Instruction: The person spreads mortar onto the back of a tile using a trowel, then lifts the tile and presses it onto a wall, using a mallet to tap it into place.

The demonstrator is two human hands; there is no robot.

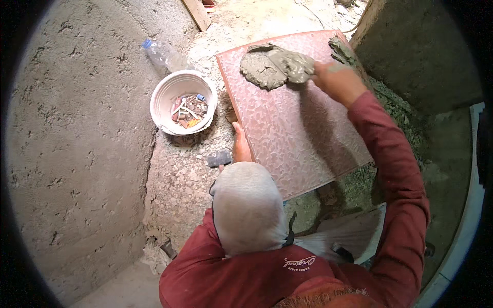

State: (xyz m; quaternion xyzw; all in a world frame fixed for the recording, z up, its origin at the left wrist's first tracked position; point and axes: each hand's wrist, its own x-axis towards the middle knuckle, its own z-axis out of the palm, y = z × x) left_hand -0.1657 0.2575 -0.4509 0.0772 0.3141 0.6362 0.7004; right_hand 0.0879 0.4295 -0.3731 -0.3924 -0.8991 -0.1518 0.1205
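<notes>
Both hands are busy: the right hand grips a trowel, smearing grey mortar over the far end of the reddish tile, while the left hand clasps its near edge, steadying it. Nearby sits a white bucket.

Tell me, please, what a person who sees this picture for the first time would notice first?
First comes the large reddish patterned tile in the middle, with a lump of grey mortar at its far end, where the right hand presses a trowel into it. The left hand steadies the tile's left edge. To the left a white bucket of small items stands on the rough floor, a plastic bottle lying behind it.
</notes>
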